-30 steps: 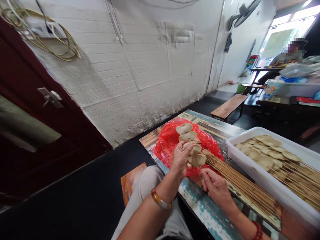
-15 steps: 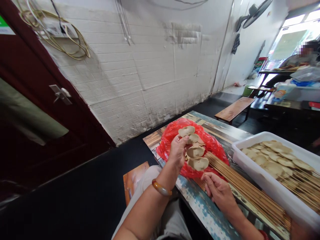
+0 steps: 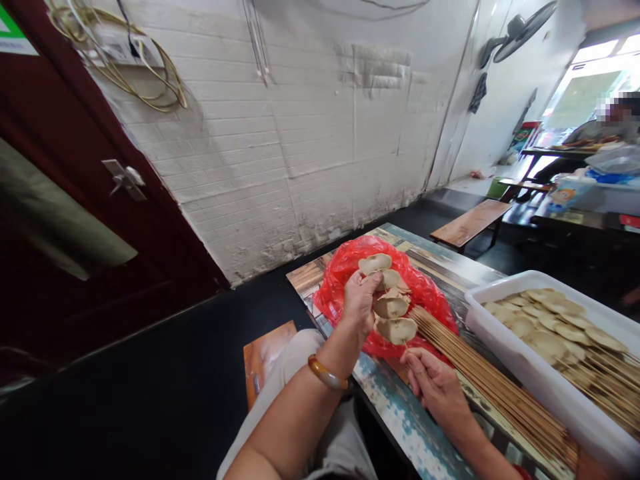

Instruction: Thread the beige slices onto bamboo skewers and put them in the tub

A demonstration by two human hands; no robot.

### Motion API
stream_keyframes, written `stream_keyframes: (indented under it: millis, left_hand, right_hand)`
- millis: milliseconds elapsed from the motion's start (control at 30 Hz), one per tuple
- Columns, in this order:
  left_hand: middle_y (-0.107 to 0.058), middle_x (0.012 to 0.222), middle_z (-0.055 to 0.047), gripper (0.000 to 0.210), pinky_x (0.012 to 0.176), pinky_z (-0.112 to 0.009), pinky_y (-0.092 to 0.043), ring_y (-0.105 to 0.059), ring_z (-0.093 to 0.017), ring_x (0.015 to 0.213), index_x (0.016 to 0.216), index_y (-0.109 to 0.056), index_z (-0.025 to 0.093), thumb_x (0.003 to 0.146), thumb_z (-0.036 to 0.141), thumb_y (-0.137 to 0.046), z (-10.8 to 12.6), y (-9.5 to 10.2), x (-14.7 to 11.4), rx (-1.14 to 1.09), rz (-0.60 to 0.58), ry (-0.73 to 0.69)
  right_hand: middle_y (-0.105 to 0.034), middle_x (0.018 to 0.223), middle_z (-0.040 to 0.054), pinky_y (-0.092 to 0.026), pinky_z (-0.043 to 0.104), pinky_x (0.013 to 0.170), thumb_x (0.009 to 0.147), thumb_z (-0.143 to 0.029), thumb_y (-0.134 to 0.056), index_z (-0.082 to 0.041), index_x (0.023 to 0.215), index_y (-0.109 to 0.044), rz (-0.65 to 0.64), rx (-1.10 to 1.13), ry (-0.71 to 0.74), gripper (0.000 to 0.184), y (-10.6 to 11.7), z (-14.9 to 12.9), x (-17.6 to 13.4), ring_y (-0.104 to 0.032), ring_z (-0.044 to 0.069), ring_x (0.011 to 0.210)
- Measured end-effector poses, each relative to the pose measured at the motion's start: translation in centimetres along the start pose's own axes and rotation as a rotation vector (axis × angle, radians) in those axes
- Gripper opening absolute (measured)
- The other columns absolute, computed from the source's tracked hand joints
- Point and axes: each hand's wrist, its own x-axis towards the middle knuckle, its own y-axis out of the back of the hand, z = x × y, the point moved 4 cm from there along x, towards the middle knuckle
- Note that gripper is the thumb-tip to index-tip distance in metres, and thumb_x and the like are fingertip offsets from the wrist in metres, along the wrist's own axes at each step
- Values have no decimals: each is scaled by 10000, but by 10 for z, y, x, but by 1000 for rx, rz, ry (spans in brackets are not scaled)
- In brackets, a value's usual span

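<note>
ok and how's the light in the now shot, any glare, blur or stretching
Head view: far opening washed out white, floor by the door nearly black; head view again: left hand and right hand fairly sharp, tray seemingly smeared and stretched toward the lower right corner.

Left hand (image 3: 359, 303) farther forward, fingers (image 3: 371, 281) pinched; right hand (image 3: 434, 379) nearer, also pinched; left forearm (image 3: 300, 417) extended.

Patterned table (image 3: 390, 393) (worn), bag (image 3: 340, 280), sticks (image 3: 490, 379); tub (image 3: 515, 353)
</note>
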Motion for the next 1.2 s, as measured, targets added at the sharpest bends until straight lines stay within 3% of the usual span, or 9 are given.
stream_keyframes:
  millis: [767,833,1000,1200]
  left_hand:
    - [-645,731,-34,408,566,-224,-471,-588,-109,581,915,-571,127,551,213,-735,-11,5,-11,142,58,-27]
    - [-647,738,-36,418,566,-221,-469,-587,-108,584,918,-571,126,549,220,-742,-9,6,-12,141,52,-25]
    - [-650,809,-53,436,560,-211,-455,-590,-105,607,968,-580,141,604,336,-720,3,12,-11,135,-91,40]
    - [-625,816,-36,361,549,-176,-420,-570,-83,626,914,-585,157,664,407,-660,22,26,6,102,-76,-25]
  right_hand:
    - [-414,428,-76,-273,177,342,846,-470,-406,-188,790,-549,23,15,-6,321,0,0,0,-362,70,334]
    - [-410,426,-77,-272,177,341,840,-479,-409,-191,773,-551,25,21,-10,328,0,0,0,-359,70,330]
    - [-398,442,-79,-270,181,351,839,-491,-411,-198,775,-546,8,44,-23,329,-1,0,-1,-360,74,350]
    - [-389,454,-83,-265,186,362,856,-477,-403,-189,814,-548,-41,96,-17,326,-4,4,-1,-343,69,362]
